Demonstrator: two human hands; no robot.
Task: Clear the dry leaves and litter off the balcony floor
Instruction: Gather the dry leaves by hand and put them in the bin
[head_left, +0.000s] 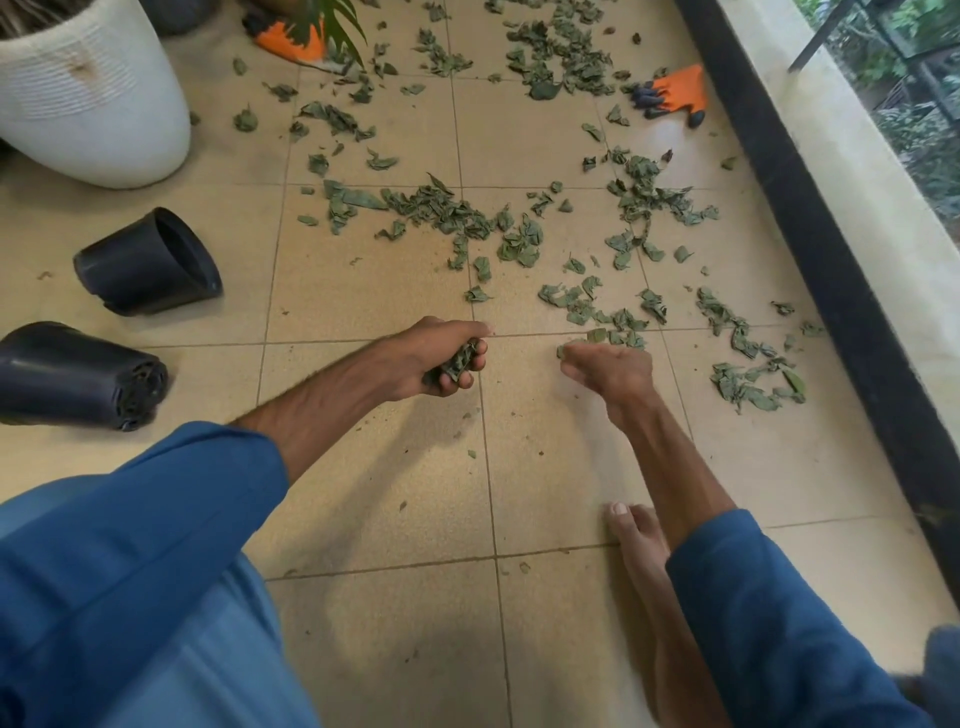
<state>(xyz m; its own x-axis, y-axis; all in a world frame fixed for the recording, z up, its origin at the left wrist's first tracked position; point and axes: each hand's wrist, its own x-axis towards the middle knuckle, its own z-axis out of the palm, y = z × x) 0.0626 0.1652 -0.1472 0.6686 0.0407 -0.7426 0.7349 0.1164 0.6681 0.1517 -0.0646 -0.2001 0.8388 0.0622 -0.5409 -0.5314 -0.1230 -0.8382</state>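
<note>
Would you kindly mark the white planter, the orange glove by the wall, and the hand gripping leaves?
White planter (93, 104): head view, ribbed side wall.
Orange glove (678, 93): head view, orange cuff.
Left hand (423, 353): head view, back of hand.

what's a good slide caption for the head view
Left hand grips gathered dry leaves; right hand reaches for more on the balcony floor.

Our left grip clutched a wad of dry leaves above the tiled floor. Our right grip reached down to the nearest scattered leaves, its fingers hidden from us. More leaves lay from twelve to two o'clock, and a tipped black pot lay at ten.
</note>
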